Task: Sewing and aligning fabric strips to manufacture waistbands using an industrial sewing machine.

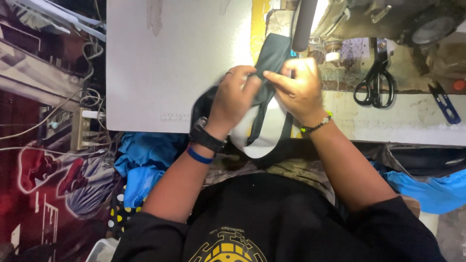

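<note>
My left hand (235, 94) and my right hand (296, 87) both pinch a dark green and white piece of fabric (272, 56) at the middle of the sewing table (165, 63). The dark strip runs up toward the sewing machine (378, 19) at the top right. A white part of the fabric (257, 143) hangs over the table's front edge toward my lap. My left wrist carries a black watch and a blue band; my right wrist carries a beaded bracelet.
Black scissors (374, 80) lie right of my hands, with a small blue thread snipper (445, 104) further right. Blue cloth (145, 160) is piled below the table at left and at right (432, 187). A power strip with cables (80, 123) sits at far left.
</note>
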